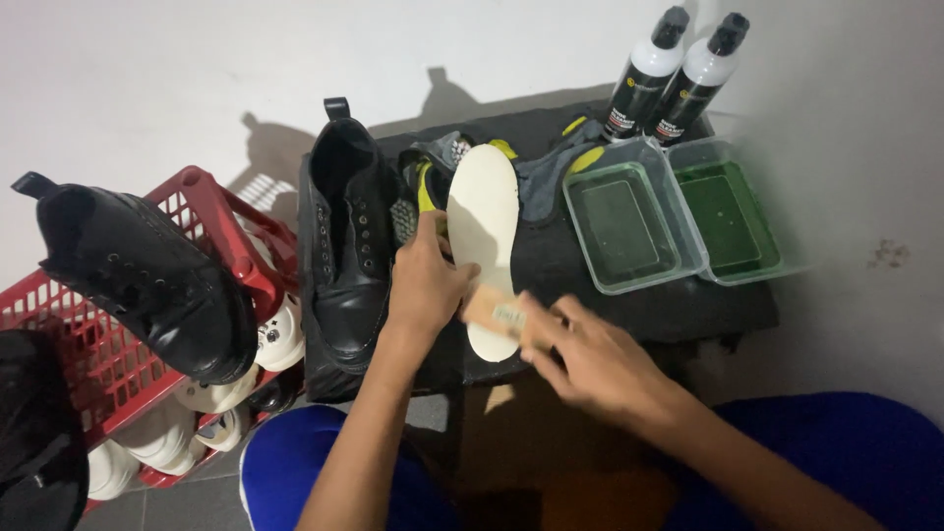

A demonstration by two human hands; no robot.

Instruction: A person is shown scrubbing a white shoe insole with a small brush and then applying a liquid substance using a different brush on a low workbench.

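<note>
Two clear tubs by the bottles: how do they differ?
The left tub looks grey-green with a dark flat insert on its floor; the right tub is plainly brighter green inside. The left tub sits nearer the insole and overlaps the right tub's rim; the right tub lies by the dark mat's right edge. Both are clear, rectangular, open-topped, side by side below the two bottles.

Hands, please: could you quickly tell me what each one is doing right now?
Left hand: closed on the insole.
Right hand: holding a brush against the insole.
</note>
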